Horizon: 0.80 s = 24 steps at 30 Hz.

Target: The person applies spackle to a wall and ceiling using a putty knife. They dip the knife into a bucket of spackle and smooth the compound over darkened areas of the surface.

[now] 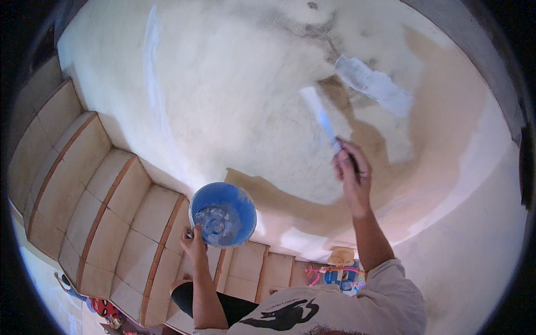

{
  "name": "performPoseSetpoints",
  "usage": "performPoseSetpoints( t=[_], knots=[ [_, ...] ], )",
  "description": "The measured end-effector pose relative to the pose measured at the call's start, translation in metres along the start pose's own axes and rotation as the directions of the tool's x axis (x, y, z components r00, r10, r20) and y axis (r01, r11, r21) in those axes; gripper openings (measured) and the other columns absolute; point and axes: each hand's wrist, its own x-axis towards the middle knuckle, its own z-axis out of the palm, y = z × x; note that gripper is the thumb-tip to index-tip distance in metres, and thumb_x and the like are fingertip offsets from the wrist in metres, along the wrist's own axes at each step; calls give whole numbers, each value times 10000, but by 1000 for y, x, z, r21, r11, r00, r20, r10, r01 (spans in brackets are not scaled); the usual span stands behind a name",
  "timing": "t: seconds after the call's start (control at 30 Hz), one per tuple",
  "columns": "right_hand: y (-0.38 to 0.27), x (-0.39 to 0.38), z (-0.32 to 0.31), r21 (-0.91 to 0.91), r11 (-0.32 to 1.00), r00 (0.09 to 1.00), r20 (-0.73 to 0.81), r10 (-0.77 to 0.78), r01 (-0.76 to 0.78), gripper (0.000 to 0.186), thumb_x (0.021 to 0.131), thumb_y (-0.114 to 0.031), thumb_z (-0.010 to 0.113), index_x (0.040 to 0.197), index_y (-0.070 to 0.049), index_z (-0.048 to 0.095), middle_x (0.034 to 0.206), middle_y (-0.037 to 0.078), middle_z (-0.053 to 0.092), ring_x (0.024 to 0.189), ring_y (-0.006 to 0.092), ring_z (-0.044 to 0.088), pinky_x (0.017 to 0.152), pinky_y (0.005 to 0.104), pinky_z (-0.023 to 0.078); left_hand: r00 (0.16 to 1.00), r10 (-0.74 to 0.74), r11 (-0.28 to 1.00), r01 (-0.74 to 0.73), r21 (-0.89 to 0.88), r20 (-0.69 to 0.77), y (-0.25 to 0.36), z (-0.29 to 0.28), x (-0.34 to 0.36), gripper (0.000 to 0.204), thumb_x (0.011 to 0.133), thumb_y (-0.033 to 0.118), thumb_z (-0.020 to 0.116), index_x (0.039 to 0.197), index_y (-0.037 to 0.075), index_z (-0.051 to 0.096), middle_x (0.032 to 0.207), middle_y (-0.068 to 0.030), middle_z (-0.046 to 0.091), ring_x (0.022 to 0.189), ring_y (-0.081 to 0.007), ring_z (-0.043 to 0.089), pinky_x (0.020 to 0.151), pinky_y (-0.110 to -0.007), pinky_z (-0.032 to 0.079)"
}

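The right hand [353,163] is closed around the dark handle of a flat, pale-bladed scraper [320,113], its blurred blade reaching up and left beyond the fingers, left of a wet-looking white patch [379,87] on the cream wall [240,84]. The left hand [193,242] pinches the lower-left rim of a round blue bucket [241,202] holding greyish paste [216,223], which sits just above and right of that hand.

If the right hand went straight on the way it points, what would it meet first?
Most likely the wall, putty knife leading: the right hand aims up and left, passing left of the white putty patch. The gap's depth is unclear.
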Motion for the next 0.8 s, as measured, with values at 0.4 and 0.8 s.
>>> performPoseSetpoints(
  t=[0.4,0.8],
  knots=[
    [-37,103,-42,-838,206,605,174,-777,506,328,911,-106,667,1239,-119,663,971,99,638,929,296,593,810,403,475,991,122,992,-122,-8,58,-20,-1,16,317,917,214,694,722,97,472,546,34,423,385,-76,392,338,-276,296],
    [-28,99,-63,-822,280,656,144,-741,496,354,906,-131,672,1253,-199,662,1084,75,625,1046,289,570,930,440,410,990,134,989,-136,53,37,-34,-4,26,274,912,184,679,736,85,493,566,25,443,395,-78,399,343,-277,290]
  ],
)
